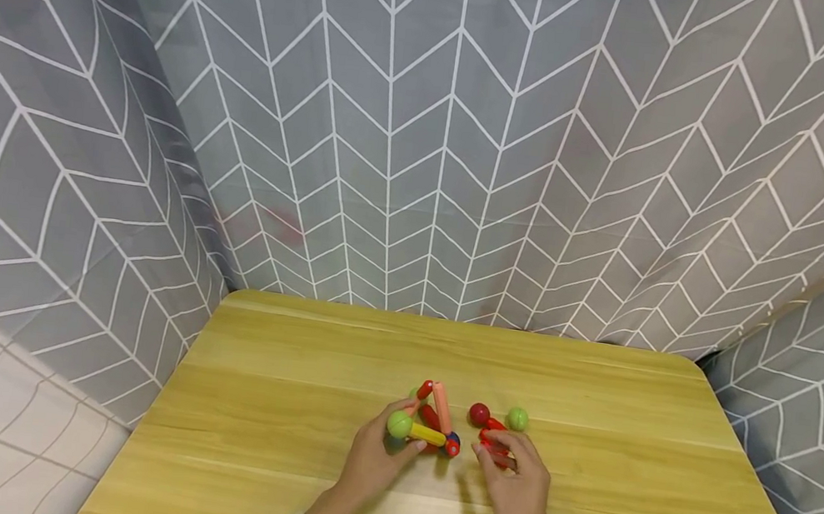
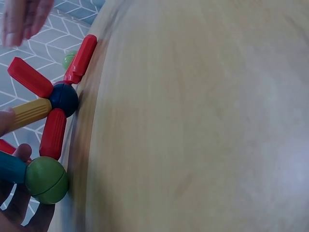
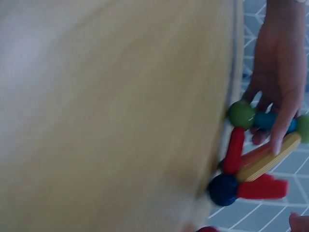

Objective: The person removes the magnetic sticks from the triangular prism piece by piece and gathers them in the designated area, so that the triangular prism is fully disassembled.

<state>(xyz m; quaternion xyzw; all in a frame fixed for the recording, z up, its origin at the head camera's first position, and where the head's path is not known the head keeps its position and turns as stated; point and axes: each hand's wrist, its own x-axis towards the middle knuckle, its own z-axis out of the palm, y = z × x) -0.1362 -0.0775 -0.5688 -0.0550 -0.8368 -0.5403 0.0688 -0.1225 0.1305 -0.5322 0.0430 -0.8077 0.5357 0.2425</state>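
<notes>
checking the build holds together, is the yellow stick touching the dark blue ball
Touching: the left wrist view shows the yellow stick meeting the dark blue ball with its end, no gap between them.

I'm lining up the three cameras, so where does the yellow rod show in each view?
Head: below centre and slightly right, the yellow rod lies by the left hand's thumb.
Left wrist: at the left edge, near mid-height.
Right wrist: towards the right edge, below mid-height.
Shared landmark: the dark blue ball at one end of the rod, partly covered in the head view.
</notes>
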